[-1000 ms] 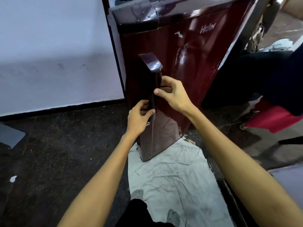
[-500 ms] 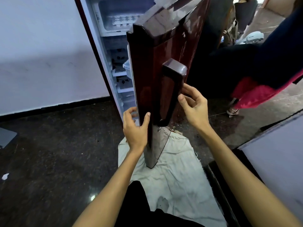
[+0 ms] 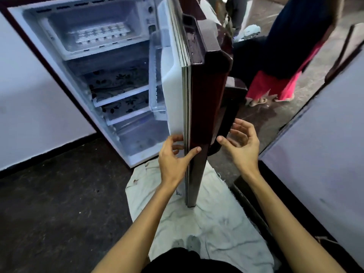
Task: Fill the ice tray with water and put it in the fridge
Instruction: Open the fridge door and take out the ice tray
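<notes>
Fridge (image 3: 110, 79) open; ice tray (image 3: 99, 34) on freezer shelf, top. Left hand (image 3: 173, 160) pinches door (image 3: 204, 107) edge; right hand (image 3: 242, 146) loose, empty, beside handle (image 3: 229, 123). Risk: door swings back, nips fingers.

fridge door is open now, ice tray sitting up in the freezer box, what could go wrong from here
1. The left hand holds the fridge door by its edge, fingers on the inner side; if the door swung shut, they might get pinched.
2. The right hand is off the door handle, so only one hand steadies the door.
3. The ice tray sits deep in the freezer compartment; if it already holds water, pulling it out tilted could spill some onto the cloth underfoot.
</notes>
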`<state>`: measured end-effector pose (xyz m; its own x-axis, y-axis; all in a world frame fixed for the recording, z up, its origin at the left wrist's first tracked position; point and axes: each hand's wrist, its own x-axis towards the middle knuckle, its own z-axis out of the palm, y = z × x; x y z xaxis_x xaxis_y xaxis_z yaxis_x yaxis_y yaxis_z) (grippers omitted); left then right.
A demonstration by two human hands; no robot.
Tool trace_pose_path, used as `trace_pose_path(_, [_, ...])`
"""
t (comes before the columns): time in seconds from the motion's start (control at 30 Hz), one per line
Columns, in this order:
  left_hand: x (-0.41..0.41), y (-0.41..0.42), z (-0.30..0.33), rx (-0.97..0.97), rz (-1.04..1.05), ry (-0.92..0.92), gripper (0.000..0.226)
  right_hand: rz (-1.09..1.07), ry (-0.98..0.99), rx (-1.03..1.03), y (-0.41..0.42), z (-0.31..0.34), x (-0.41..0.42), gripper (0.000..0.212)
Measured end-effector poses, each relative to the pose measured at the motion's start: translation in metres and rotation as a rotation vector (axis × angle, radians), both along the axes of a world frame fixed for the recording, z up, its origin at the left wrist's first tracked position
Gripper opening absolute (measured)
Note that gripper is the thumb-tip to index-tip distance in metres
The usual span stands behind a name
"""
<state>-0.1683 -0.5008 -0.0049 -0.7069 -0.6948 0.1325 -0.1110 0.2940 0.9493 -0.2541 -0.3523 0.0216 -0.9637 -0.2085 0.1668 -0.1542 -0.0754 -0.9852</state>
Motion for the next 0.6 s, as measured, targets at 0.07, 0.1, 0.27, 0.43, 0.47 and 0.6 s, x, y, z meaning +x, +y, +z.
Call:
trace_pose_path(0.07, [-0.010, 0.006, 0.001, 0.006, -0.059, 0.007, 0.048, -0.038, -0.013, 0.037, 0.010, -0.001, -0.008, 0.054])
trace_pose_path(0.1, [-0.015, 0.008, 0.001, 0.008, -0.087, 0.012, 0.046, -0.060, -0.019, 0.056, 0.015, -0.003, -0.011, 0.055])
trace_pose_path(0.27, [-0.038, 0.031, 0.002, 0.026, -0.187, 0.017, 0.036, -0.058, -0.075, 0.125, 0.034, -0.022, -0.019, 0.055])
trace_pose_path(0.43, [-0.068, 0.061, 0.004, 0.073, -0.228, 0.051, 0.028, -0.030, -0.086, 0.108, 0.056, -0.026, -0.041, 0.048])
trace_pose_path(0.47, [-0.074, 0.066, 0.005, 0.064, -0.239, 0.043, 0.029, -0.023, -0.083, 0.114, 0.061, -0.025, -0.047, 0.048])
trace_pose_path(0.6, [-0.095, 0.088, 0.007, 0.040, -0.231, 0.051, 0.027, 0.016, -0.034, 0.170, 0.085, -0.023, -0.073, 0.049])
